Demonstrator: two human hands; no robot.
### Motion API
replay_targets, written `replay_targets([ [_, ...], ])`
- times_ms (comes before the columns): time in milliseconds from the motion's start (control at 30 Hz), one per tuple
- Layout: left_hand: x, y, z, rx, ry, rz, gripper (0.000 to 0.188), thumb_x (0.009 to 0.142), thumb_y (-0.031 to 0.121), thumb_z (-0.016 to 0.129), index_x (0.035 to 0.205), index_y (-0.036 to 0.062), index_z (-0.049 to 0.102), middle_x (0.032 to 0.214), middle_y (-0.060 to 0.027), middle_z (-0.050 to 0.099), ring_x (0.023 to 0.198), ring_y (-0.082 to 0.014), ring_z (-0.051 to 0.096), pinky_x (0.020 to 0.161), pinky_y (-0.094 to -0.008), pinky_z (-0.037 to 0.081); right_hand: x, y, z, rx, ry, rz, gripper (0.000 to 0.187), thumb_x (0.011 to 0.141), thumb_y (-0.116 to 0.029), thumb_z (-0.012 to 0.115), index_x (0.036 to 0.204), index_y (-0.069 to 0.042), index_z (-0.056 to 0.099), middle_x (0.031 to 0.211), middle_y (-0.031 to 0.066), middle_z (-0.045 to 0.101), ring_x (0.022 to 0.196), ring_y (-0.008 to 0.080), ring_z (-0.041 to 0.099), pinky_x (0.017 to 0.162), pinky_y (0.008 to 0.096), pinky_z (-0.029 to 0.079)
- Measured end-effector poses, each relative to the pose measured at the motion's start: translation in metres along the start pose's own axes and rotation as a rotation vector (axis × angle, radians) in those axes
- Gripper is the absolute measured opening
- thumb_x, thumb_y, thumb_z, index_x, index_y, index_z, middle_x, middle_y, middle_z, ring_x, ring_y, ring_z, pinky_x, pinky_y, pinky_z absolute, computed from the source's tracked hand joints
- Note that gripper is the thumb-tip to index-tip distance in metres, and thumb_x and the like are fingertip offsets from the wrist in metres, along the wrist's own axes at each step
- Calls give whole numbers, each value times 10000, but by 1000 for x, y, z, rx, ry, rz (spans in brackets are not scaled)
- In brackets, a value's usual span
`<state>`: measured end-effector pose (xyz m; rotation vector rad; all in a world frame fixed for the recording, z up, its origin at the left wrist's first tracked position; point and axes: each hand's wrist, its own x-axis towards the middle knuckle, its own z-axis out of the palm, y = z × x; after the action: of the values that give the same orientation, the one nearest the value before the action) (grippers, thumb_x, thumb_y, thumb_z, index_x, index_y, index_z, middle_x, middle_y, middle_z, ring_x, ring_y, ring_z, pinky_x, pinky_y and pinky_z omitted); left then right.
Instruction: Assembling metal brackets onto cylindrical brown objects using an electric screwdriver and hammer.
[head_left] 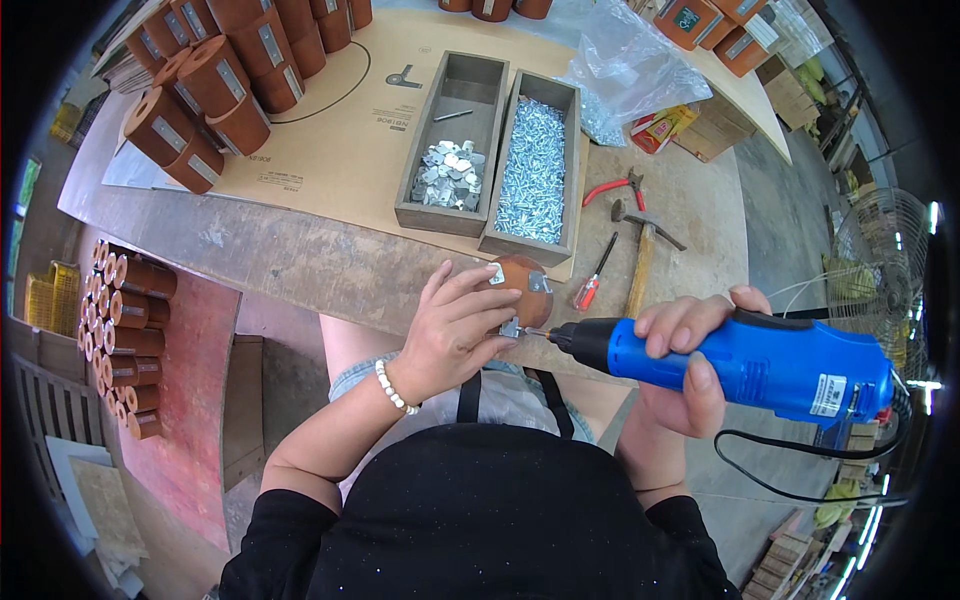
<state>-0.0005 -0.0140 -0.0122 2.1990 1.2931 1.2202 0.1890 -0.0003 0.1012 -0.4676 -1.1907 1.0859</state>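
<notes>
A round reddish-brown wooden piece (522, 272) with small metal plates on it rests at the table's near edge. My left hand (462, 325) is closed on it, fingers across its top and thumb by a small metal plate (510, 328) at its near side. In my right hand (690, 355) lies a blue electric screwdriver (750, 365), its corded body held level and pointing left. The bit's tip meets the small plate near my left thumb; whether a screw sits there is too small to tell.
Beyond my hands stand a wooden tray of metal plates (447, 175) and a tray of screws (535, 170). Right of these lie red-handled pincers (615, 188), a hammer (642, 250) and a screwdriver (597, 275). Stacked brown cylinders (215, 85) occupy the far left; more cylinders (130, 335) sit lower left.
</notes>
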Motion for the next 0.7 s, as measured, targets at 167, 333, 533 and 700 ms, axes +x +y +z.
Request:
replay_targets([
  [167,-2,0,4,-12,17,-12,287,601,118,739,874,89,656,1064,-12,618,1136,-248,477,998,-473,274,2,4,5,-52,-56,36,578,744,-80,637,1207,-85,291,761,72,525,700,216,552,716,405,457],
  [333,-3,0,5,-24,22,-19,275,614,114,730,878,85,656,1063,-15,618,1139,-253,477,993,-474,279,3,4,8,-71,-101,59,589,743,-63,634,1211,-82,279,766,77,528,705,216,554,725,406,454],
  [533,-3,-5,10,-159,76,3,301,591,59,731,880,40,651,1046,-60,618,1131,-296,473,922,-398,403,5,7,11,-83,-152,62,578,741,-35,616,1209,-70,278,768,89,536,706,218,559,730,409,455],
  [700,-2,-5,9,-171,71,2,308,584,46,733,879,25,647,1036,-74,619,1118,-305,481,902,-377,426,8,11,14,-116,-203,46,575,730,3,602,1204,-55,281,768,95,545,711,217,568,722,397,466],
])
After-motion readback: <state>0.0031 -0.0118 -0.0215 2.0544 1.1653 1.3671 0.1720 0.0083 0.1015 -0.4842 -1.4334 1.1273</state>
